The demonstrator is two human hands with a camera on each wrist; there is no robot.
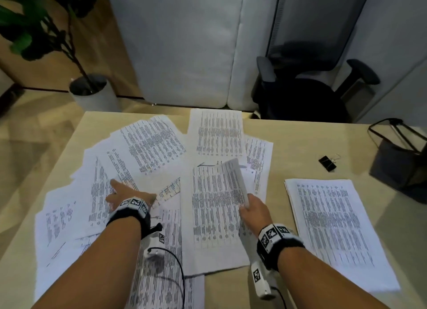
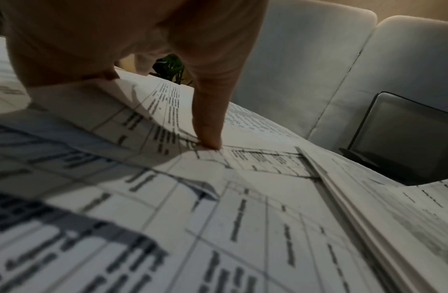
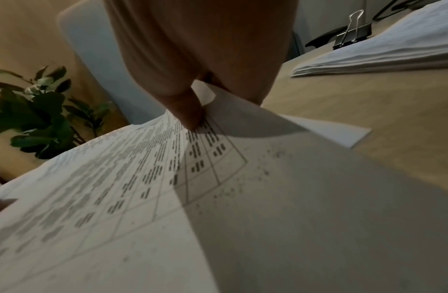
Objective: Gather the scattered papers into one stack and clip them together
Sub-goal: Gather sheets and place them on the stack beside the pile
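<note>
1. Beige table (image 1: 300, 142) carries scattered papers (image 1: 147, 144), a neat stack (image 1: 335, 228) at right (binder clip (image 1: 327, 163) beyond it).
2. Left hand (image 1: 126, 192), fingers straight, presses the papers.
3. Right hand (image 1: 253, 208) pinches a lifted sheet (image 1: 217, 207).

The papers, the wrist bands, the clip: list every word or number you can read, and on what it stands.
None can be read.
Scattered papers: printed tables, too blurred.
Sheet pinched by the right hand: rows of print, illegible.
Stack: print too small.
Wrist bands: square black-and-white code marks, no letters.
Binder clip: no marking visible.
</note>
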